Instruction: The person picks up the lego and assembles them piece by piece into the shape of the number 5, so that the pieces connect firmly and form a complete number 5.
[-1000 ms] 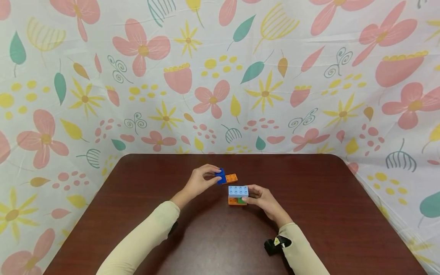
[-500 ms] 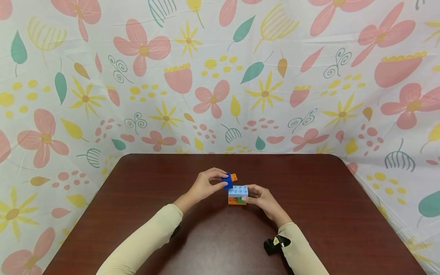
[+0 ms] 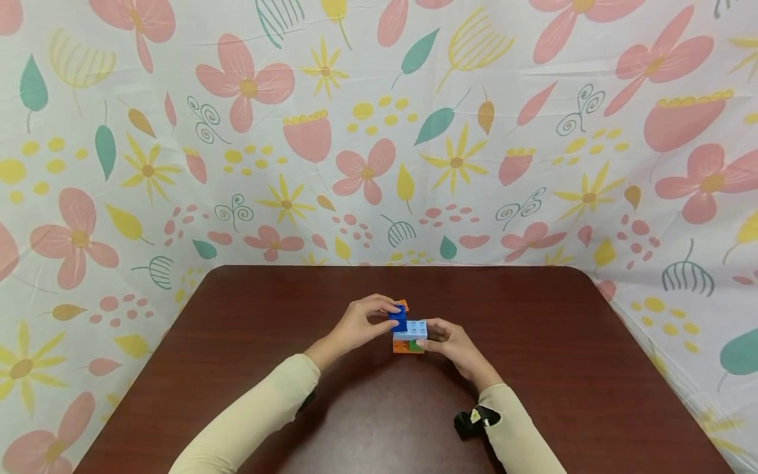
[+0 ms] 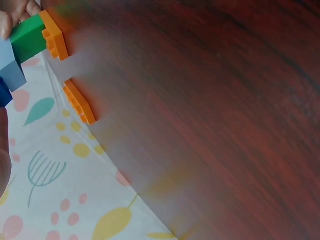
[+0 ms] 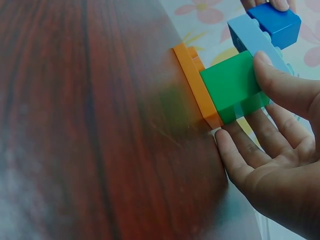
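Observation:
Between thumb and fingertips my left hand (image 3: 362, 324) pinches a dark blue toy brick (image 5: 281, 26) at the left end of a light blue brick (image 3: 418, 328), right at its studs. That light blue brick tops a small stack: a green brick (image 5: 232, 86) below it, then a flat orange plate (image 5: 194, 85) on the table. My right hand (image 5: 282, 145) steadies the stack from the right, thumb on the green brick and fingers around the far side. In the left wrist view, only part of the left hand (image 4: 4, 155) shows at the edge.
A second orange plate (image 4: 79, 102) lies on the brown table (image 3: 509, 303) just behind the stack, partly hidden by the left hand in the head view. Beyond the table's far edge hangs a flower-printed cloth (image 3: 367, 217).
My left hand has carried the dark blue brick rightward and nearer, from beside the loose orange plate onto the left end of the light blue brick. The right hand has kept its place.

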`<state>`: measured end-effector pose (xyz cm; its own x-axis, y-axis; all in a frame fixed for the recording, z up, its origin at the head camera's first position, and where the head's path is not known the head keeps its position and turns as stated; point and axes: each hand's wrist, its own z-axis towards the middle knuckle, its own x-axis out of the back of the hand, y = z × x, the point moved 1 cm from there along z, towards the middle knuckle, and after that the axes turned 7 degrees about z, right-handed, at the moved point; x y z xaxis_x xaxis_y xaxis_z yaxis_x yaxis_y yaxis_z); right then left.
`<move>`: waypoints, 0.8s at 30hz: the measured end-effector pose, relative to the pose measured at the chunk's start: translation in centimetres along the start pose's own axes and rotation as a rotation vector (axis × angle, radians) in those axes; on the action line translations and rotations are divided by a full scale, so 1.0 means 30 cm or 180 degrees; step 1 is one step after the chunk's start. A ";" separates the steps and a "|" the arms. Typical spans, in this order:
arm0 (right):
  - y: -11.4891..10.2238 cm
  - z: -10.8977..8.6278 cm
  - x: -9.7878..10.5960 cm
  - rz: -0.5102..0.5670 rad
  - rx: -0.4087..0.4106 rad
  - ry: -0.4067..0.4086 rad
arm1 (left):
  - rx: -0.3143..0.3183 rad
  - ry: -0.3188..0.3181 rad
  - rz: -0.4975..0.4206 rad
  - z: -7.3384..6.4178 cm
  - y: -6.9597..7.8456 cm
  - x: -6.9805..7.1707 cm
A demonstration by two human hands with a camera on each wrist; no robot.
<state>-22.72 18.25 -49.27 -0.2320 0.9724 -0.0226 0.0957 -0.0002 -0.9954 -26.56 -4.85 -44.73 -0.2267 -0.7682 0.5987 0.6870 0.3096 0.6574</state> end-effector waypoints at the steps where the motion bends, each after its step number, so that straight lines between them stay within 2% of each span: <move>1: 0.003 -0.001 0.000 0.0001 0.0006 -0.0002 | 0.0005 -0.0009 0.0004 -0.002 -0.001 -0.001; 8: 0.018 0.011 0.007 -0.0039 0.0006 -0.0004 | 0.0027 -0.0050 -0.0092 -0.006 -0.003 -0.013; 16: 0.019 0.019 0.009 -0.0044 0.0005 0.0019 | -0.0151 -0.0101 0.0052 0.002 0.010 -0.007; 24: 0.015 0.016 0.006 -0.0052 -0.0044 0.0029 | -0.0072 -0.0226 0.0042 0.008 0.016 -0.007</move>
<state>-23.20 18.31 -49.77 -0.2250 0.9743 -0.0053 0.1055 0.0189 -0.9942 -26.35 -4.40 -44.41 -0.2654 -0.7222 0.6387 0.7055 0.3060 0.6392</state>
